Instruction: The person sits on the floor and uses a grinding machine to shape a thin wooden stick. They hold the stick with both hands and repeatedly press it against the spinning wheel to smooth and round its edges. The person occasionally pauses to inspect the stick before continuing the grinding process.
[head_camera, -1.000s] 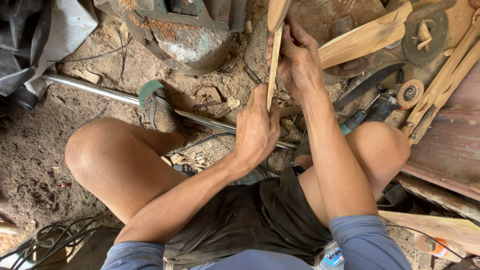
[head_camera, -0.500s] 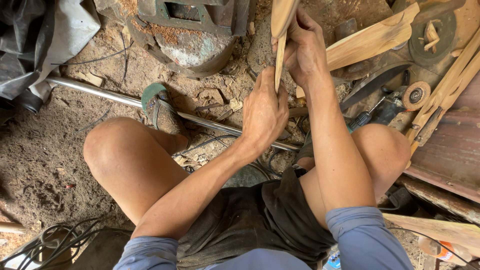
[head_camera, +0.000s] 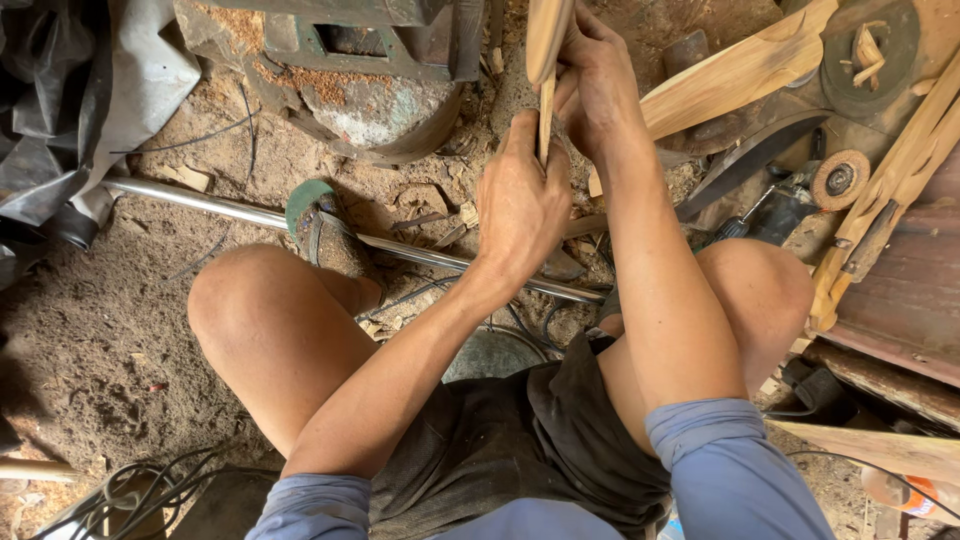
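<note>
Both hands' grip around wooden stick, tools seemingly close right.

blue sleeves pushed up past the elbows, dark grey shorts, bare knees, green sandal on one foot

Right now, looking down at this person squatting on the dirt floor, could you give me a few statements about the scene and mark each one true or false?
1. Both hands grip the slim pale wooden stick. True: the left hand holds it lower, the right hand higher.
2. The shiny long metal pipe leans upright against a wall. False: it lies flat on the ground, passing under the knees.
3. A green worn sandal rests by the pipe. True.
4. The round grinding disc lies on the left of the view. False: it lies on the right, near the pale carved wooden pieces.
5. The person wears long trousers. False: the knees are bare.
</note>
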